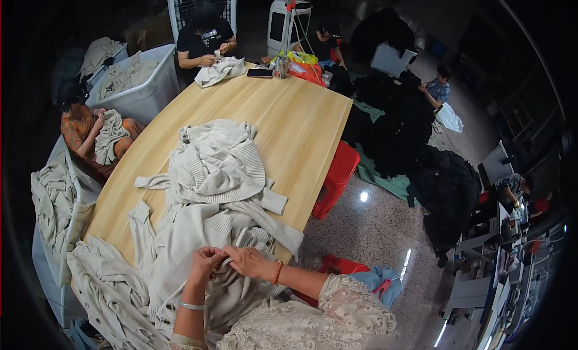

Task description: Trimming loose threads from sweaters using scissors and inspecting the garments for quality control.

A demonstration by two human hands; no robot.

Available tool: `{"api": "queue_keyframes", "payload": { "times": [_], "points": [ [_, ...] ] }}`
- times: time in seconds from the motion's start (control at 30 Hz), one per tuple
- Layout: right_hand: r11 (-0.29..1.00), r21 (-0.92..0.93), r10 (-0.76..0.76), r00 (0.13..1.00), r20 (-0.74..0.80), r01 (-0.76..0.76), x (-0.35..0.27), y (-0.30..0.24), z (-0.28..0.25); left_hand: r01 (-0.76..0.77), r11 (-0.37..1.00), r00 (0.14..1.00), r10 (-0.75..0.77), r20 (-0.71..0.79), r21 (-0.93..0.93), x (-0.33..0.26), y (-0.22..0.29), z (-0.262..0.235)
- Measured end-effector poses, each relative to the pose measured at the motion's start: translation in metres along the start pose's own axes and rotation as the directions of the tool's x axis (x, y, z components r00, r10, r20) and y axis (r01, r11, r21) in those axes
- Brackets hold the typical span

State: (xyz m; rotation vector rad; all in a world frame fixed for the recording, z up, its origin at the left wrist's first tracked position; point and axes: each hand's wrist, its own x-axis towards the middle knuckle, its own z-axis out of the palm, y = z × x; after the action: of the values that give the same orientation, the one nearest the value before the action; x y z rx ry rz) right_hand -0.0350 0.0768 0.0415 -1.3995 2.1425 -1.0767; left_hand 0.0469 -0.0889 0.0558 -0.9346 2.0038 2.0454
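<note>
cream knit cardigan (198,241) lies on the wooden table (301,118) right under my hands, its length running away from me toward a pile (217,160) of the same knits. my left hand (205,261) and right hand (247,261) meet fingertip to fingertip, both pinched closed on one fold, forearms rising from below.

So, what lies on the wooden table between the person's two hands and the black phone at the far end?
In the head view, a heap of cream knitted sweaters, then bare light wooden tabletop.
</note>
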Motion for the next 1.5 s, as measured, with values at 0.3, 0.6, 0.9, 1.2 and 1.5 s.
{"api": "queue_keyframes", "payload": {
  "times": [0.3,0.6,0.9,1.2,1.5],
  "points": [
    [0.999,0.009,-0.034,0.999,-0.020,0.035,-0.002,0.001,0.000,-0.169,0.978,0.974,0.184,0.130,-0.123,-0.037,0.008,-0.003],
    [0.991,0.126,-0.061,0.989,0.131,0.045,-0.005,0.010,0.002,-0.284,0.900,0.948,0.316,-0.047,0.330,-0.055,-0.005,0.006],
    [0.975,0.180,-0.140,0.990,0.025,0.133,0.000,-0.003,-0.016,-0.361,0.856,0.912,0.407,-0.050,0.370,-0.035,-0.009,0.003],
    [0.987,-0.151,0.071,0.995,0.067,-0.060,-0.034,0.032,-0.041,-0.205,0.417,0.783,0.613,-0.107,0.885,-0.035,-0.004,0.008],
    [0.952,-0.296,0.102,0.993,0.055,-0.081,-0.022,0.019,-0.044,-0.345,0.439,0.839,0.540,0.064,0.830,0.038,0.007,0.060]
  ]
}}
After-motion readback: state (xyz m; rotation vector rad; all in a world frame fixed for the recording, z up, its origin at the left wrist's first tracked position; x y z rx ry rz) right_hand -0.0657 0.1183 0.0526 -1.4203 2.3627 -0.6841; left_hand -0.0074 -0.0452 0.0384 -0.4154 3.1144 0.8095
